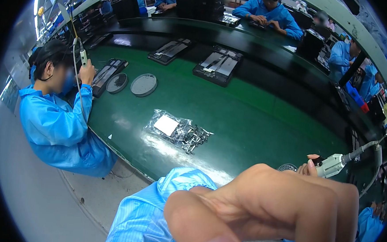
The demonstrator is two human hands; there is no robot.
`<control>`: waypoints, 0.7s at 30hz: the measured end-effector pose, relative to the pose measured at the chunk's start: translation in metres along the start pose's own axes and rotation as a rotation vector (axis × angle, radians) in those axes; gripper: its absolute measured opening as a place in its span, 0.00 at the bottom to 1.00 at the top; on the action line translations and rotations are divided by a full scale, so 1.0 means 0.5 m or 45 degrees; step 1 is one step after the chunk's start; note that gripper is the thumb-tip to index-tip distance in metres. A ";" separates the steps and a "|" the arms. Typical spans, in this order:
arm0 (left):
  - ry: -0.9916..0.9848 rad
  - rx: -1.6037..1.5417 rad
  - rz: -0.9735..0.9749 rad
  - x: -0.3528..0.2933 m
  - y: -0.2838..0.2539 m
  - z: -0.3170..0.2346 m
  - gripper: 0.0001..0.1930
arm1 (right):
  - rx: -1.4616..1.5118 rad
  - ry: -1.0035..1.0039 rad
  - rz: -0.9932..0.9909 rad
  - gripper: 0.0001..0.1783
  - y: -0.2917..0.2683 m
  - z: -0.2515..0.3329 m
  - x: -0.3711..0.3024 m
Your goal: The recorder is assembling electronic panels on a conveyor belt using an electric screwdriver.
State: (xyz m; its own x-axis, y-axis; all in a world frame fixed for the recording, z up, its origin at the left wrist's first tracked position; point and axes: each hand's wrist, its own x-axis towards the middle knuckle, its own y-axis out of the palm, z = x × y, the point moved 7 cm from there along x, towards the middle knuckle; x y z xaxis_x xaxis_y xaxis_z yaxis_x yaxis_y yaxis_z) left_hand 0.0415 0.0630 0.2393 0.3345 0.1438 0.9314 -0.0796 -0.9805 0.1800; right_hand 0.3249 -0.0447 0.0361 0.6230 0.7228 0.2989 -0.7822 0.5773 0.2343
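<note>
My left hand looms large in the foreground, coming out of a light blue sleeve. Its thumb stands well apart from the bent fingers, nothing shows between them, and the fingertips run out of the picture. Beyond it at the right, my right hand is closed around a white electric screwdriver, which lies nearly level with its cable toward the right; its wrist is hidden behind the left hand. Next to the right hand, a round dish is partly covered. A clear plastic bag of screw-like metal parts lies mid-table.
Two opened tablet-like devices lie on the far side of the green table. Two round dishes stand at the left. There a co-worker holds another electric screwdriver over a device. Several people work beyond the rail.
</note>
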 end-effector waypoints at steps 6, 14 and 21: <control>-0.007 -0.098 0.029 0.024 0.022 0.029 0.11 | 0.006 -0.036 -0.017 0.10 -0.014 0.022 -0.005; -0.008 -0.140 -0.037 0.001 0.021 -0.002 0.11 | 0.014 -0.014 0.033 0.10 0.025 0.005 -0.010; 0.001 -0.266 -0.069 0.008 0.019 -0.005 0.11 | -0.021 -0.024 0.006 0.10 0.026 0.031 -0.009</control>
State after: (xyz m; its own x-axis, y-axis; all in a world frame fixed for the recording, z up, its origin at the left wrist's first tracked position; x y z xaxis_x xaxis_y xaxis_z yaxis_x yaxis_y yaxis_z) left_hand 0.0396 0.0548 0.2453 0.3426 0.1960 0.9188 -0.2542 -0.9222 0.2916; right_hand 0.3122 -0.0464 0.0522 0.6191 0.7184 0.3172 -0.7848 0.5804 0.2173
